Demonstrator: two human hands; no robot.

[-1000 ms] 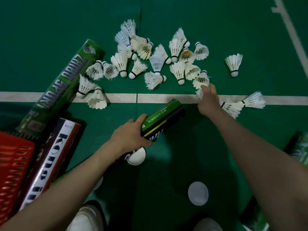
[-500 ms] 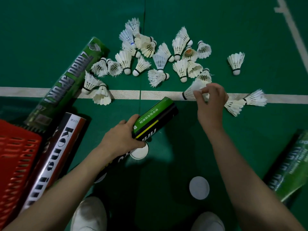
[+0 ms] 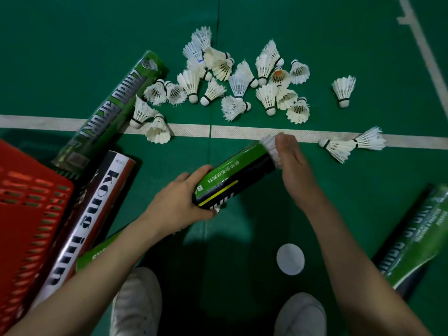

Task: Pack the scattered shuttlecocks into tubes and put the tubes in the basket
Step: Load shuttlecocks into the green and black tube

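Observation:
My left hand (image 3: 179, 197) grips the lower part of a green and black tube (image 3: 232, 175), held tilted with its open end up and to the right. At that open end my right hand (image 3: 291, 163) holds a white shuttlecock (image 3: 269, 146), whose feathers stick out of the mouth. Several loose shuttlecocks (image 3: 238, 86) lie scattered on the green floor beyond the white line. Two nested ones (image 3: 349, 145) lie on the line at the right, and a single one (image 3: 343, 90) stands apart. The red basket (image 3: 29, 214) sits at the left edge.
A long green tube (image 3: 109, 110) and a black, white and red tube (image 3: 89, 214) lie beside the basket. Another green tube (image 3: 417, 234) lies at the right. A white cap (image 3: 290, 259) rests on the floor between my white shoes (image 3: 138, 301).
My right hand picked a shuttlecock off the line and brought it back to the tube's open end. My left hand raised the tube toward it.

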